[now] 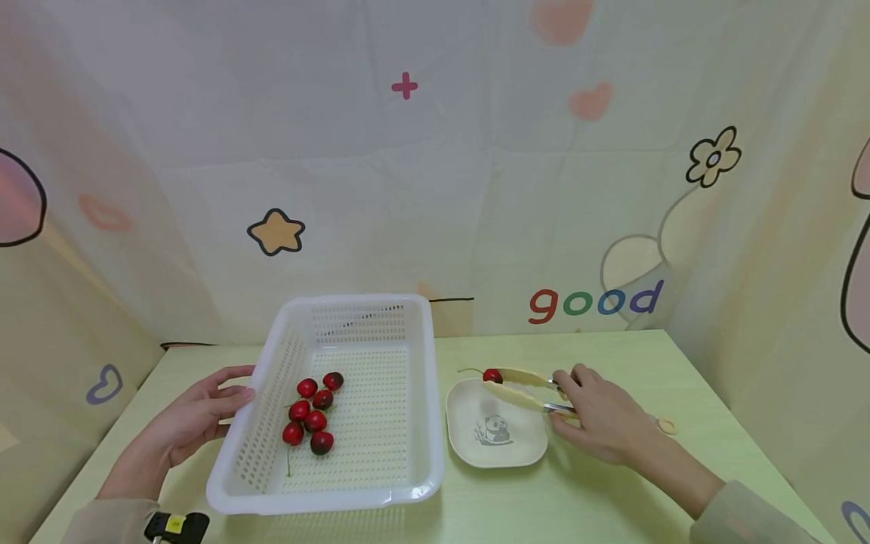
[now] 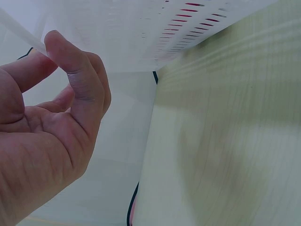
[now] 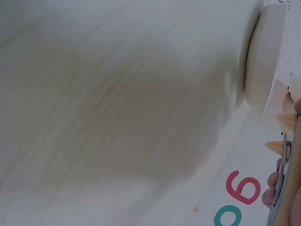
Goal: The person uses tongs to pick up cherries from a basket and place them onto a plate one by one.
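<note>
My left hand (image 1: 197,412) grips the left rim of a white perforated plastic basket (image 1: 326,502), thumb and fingers pinching its edge in the left wrist view. Several dark red cherries (image 1: 316,421) lie in the basket's left half, one with a long stem trailing forward. In my right hand (image 1: 605,415) is a pair of tongs (image 1: 519,398) with cream-coloured tips and metal arms. Between those tips sits one red cherry (image 1: 492,375), its stem pointing left, above the back edge of a small cream plate (image 1: 465,446) printed with a panda.
The basket and plate stand side by side on a pale green wood-grain table (image 1: 578,499). Behind it hangs a printed cloth (image 1: 448,204), which also closes off both sides. The tongs' ring end (image 1: 667,426) sticks out beyond my right wrist.
</note>
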### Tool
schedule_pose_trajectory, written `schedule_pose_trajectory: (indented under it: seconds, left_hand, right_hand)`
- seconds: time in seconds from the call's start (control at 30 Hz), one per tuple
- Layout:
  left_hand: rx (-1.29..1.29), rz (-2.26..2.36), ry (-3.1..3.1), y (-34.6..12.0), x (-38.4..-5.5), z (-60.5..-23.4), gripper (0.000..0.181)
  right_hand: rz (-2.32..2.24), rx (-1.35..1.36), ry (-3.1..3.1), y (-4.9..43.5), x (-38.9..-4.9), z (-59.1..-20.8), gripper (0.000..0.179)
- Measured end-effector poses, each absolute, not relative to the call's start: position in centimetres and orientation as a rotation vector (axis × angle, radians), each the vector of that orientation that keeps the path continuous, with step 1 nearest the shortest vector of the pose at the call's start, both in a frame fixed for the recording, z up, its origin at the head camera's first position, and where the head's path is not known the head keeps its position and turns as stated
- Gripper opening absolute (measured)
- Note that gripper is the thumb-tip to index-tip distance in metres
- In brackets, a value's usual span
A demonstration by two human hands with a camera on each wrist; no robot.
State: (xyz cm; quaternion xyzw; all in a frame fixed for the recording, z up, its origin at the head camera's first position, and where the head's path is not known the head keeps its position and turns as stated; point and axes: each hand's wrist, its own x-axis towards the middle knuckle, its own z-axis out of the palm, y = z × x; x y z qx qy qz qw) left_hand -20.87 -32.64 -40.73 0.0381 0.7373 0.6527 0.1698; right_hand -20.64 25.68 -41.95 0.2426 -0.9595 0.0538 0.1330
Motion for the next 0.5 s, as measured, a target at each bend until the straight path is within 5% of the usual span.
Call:
schedule_pose_trajectory:
  seconds: [0.5]
  left_hand:
    - [0.091,1.861,2.098,-32.52,-20.72,-40.64,0.068]
  right_hand:
    - [0.088,0.717,-2.773,26.50,-20.72,-42.73,0.037]
